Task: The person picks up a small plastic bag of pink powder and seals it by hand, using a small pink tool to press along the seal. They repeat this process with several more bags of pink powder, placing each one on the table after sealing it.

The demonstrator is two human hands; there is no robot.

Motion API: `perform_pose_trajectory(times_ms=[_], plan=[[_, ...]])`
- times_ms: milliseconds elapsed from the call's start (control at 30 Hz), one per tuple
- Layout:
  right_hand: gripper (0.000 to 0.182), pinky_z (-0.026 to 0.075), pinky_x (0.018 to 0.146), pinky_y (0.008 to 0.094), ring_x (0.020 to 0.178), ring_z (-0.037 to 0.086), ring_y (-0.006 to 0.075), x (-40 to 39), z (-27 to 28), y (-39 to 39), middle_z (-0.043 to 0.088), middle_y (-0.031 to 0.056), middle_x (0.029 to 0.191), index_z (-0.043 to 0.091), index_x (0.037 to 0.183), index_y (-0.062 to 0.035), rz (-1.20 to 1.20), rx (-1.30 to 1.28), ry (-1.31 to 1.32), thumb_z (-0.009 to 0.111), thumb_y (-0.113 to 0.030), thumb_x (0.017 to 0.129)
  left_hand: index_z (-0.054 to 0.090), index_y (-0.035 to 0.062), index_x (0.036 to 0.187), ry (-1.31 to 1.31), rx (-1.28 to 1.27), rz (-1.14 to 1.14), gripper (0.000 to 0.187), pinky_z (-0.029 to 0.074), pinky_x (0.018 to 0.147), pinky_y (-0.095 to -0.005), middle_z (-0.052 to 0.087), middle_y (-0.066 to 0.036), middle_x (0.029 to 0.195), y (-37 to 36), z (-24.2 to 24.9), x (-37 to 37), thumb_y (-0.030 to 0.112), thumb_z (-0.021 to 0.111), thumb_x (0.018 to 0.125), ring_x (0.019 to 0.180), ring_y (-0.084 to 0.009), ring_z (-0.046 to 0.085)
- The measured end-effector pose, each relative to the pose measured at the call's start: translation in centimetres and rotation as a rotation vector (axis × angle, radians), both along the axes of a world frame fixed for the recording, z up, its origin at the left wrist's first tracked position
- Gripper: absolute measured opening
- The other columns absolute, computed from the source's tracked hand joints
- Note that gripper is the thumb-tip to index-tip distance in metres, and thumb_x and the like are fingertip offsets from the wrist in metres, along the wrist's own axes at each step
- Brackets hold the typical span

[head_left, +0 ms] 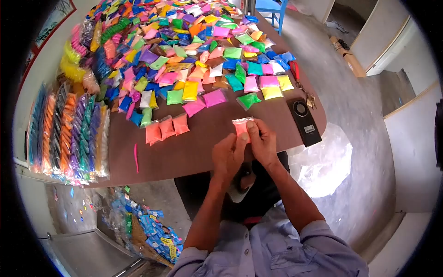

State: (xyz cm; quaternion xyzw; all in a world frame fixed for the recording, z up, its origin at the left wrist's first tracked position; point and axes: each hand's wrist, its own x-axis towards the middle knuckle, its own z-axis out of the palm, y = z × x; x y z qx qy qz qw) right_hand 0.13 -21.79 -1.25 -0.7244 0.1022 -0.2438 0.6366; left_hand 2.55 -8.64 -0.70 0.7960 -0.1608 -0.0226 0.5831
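Observation:
Between my two hands, just above the table's near edge, is a small coral-pink packet [242, 125] with a clear top strip. My left hand [228, 154] grips its lower left side, thumb on the front. On the right side, my right hand [264, 142] pinches it, with the thumb near the top corner. Fingers behind the packet are hidden. Three similar coral packets [166, 128] lie side by side to the left on the brown table [184, 154]. A thin pink stick-like tool [136, 158] rests further left.
A large heap of colourful packets [184, 51] covers the far table. Bagged twisted coloured strands [69, 134] stand at the left. A black device with a round dial [303, 122] and keys [310, 100] lie at the right edge. A blue chair [272, 10] stands behind; blue wrappers [159, 231] litter the floor.

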Motion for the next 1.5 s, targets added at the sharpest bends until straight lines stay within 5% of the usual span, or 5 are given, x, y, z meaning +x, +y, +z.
perform_pose_trajectory(times_ms=[167, 233, 1100, 1167, 1500], plan=[[0.026, 0.051, 0.070, 0.0285, 0.080, 0.058, 0.0077, 0.4, -1.3, -0.1, 0.067, 0.0032, 0.086, 0.070, 0.110, 0.0005, 0.072, 0.014, -0.058, 0.060, -0.023, 0.109, 0.058, -0.0026, 0.080, 0.012, -0.055, -0.018, 0.040, 0.039, 0.054, -0.0368, 0.045, -0.015, 0.063, 0.7, -1.0, 0.3, 0.028, 0.068, 0.104, 0.059, -0.0135, 0.042], [0.026, 0.050, 0.069, 0.0281, 0.079, 0.057, 0.0072, 0.4, -1.0, -0.1, 0.066, 0.0024, 0.084, 0.070, 0.109, 0.0006, 0.090, 0.022, -0.027, 0.061, -0.023, 0.109, 0.057, 0.0040, 0.077, -0.001, -0.069, -0.036, 0.040, 0.036, 0.051, -0.0277, 0.049, 0.004, 0.066, 0.7, -1.2, 0.3, 0.027, 0.060, 0.110, 0.063, -0.0055, 0.044], [0.019, 0.049, 0.064, 0.0327, 0.071, 0.057, 0.0117, 0.2, -1.0, -0.8, 0.064, 0.0085, 0.080, 0.068, 0.100, -0.0005, 0.118, 0.046, -0.105, 0.065, -0.019, 0.104, 0.069, -0.0012, 0.099, 0.090, -0.106, 0.001, 0.030, 0.041, 0.066, -0.0248, 0.058, 0.003, 0.080, 0.3, 0.3, 0.5, 0.028, 0.066, 0.106, 0.075, -0.0064, 0.049], [0.019, 0.048, 0.064, 0.0341, 0.070, 0.057, 0.0154, 0.3, -1.0, -0.7, 0.061, 0.0100, 0.079, 0.066, 0.097, 0.0004, 0.178, 0.041, -0.168, 0.066, -0.017, 0.103, 0.051, 0.0066, 0.079, 0.084, -0.121, 0.052, 0.039, 0.034, 0.062, -0.0269, 0.044, 0.007, 0.075, -0.1, 0.6, 0.5, 0.029, 0.064, 0.107, 0.072, -0.0061, 0.039], [0.014, 0.044, 0.059, 0.0304, 0.069, 0.054, 0.0097, 0.1, -0.6, -0.9, 0.061, 0.0056, 0.082, 0.068, 0.097, 0.0013, 0.159, -0.098, -0.109, 0.065, -0.011, 0.101, 0.045, 0.0082, 0.077, -0.049, -0.183, 0.020, 0.039, 0.032, 0.061, -0.0267, 0.042, 0.007, 0.075, 0.3, -0.4, 0.9, 0.023, 0.063, 0.108, 0.072, -0.0066, 0.038]])
